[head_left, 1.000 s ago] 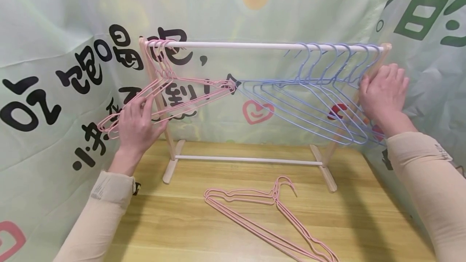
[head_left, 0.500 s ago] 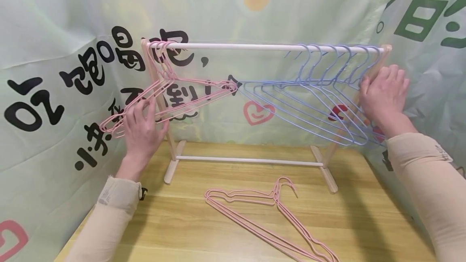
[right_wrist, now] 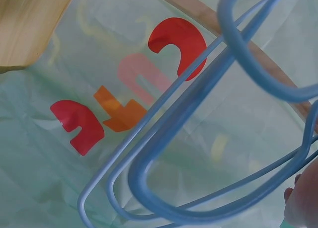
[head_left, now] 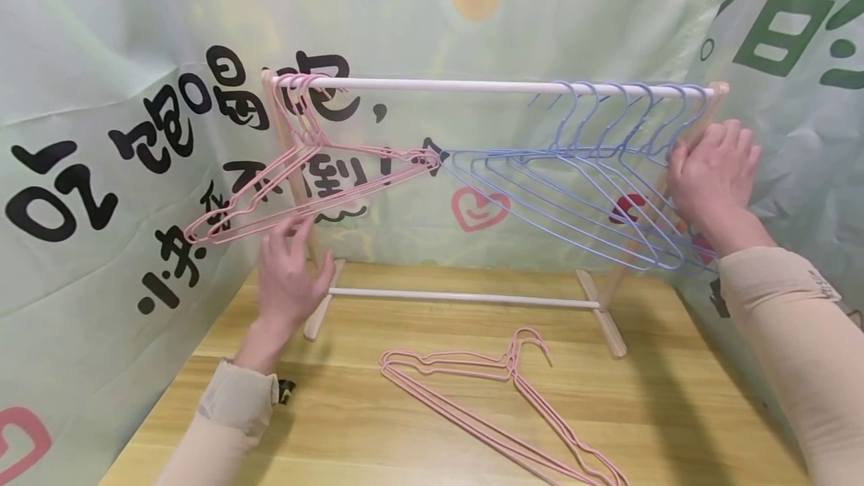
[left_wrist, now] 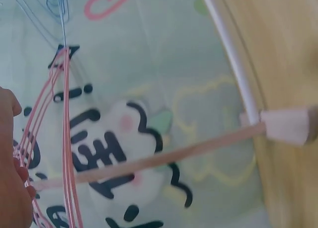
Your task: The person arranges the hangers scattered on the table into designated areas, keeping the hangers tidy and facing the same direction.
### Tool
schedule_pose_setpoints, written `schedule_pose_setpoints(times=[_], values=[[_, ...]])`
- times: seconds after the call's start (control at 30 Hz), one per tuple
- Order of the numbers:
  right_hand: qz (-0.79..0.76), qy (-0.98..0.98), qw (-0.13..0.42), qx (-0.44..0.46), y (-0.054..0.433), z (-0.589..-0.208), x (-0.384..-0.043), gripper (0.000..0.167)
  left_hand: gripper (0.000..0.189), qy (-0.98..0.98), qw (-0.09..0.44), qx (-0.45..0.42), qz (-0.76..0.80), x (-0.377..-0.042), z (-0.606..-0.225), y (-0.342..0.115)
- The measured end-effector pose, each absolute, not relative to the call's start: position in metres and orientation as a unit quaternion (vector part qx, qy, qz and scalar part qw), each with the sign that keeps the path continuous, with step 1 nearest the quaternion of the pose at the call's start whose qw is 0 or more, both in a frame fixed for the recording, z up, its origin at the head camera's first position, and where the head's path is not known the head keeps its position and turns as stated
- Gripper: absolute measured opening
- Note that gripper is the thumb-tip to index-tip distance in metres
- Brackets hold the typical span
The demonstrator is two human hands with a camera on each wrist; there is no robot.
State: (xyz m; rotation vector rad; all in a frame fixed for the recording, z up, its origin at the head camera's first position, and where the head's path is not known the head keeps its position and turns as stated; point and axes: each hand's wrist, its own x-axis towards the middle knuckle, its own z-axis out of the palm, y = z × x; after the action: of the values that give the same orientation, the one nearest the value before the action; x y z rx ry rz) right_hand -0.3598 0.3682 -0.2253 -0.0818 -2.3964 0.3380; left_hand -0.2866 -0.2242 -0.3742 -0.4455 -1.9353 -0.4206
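Several pink wire hangers (head_left: 313,137) hang bunched at the left end of a small clothes rack (head_left: 439,85). My left hand (head_left: 290,268) is just below their bottom bars, fingers loosely bent and holding nothing; whether the fingertips touch the wire is hard to tell. In the left wrist view, fingers (left_wrist: 21,173) show beside the pink wires. At the right end, my right hand (head_left: 712,175) grips the rack's wooden upright (head_left: 697,124), its fingers partly hidden. Several blue wire hangers (head_left: 570,152) hang next to it, and their rounded ends fill the right wrist view.
More pink hangers (head_left: 511,366) lie stacked on the wooden table (head_left: 351,433) in front of the rack. A white lower rail (head_left: 466,296) joins the rack's feet. Printed cloth (head_left: 418,13) encloses the back and sides.
My left hand has come down and to the right, from beside the pink hangers' left shoulders to under their bottom bars. My right hand and the blue hangers stay put.
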Motion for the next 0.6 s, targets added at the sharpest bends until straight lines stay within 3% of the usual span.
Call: schedule_pose_setpoints(times=[0.4, 0.6], values=[[0.132, -0.926, 0.351, -0.034, 0.367, -0.224, -0.358, 0.041, 0.055, -0.824, 0.452, -0.293, -0.177, -0.275, -0.418, -0.179], [0.133, -0.926, 0.351, -0.034, 0.368, -0.226, -0.359, 0.042, 0.053, -0.847, 0.377, -0.344, -0.148, -0.265, -0.437, -0.157]])
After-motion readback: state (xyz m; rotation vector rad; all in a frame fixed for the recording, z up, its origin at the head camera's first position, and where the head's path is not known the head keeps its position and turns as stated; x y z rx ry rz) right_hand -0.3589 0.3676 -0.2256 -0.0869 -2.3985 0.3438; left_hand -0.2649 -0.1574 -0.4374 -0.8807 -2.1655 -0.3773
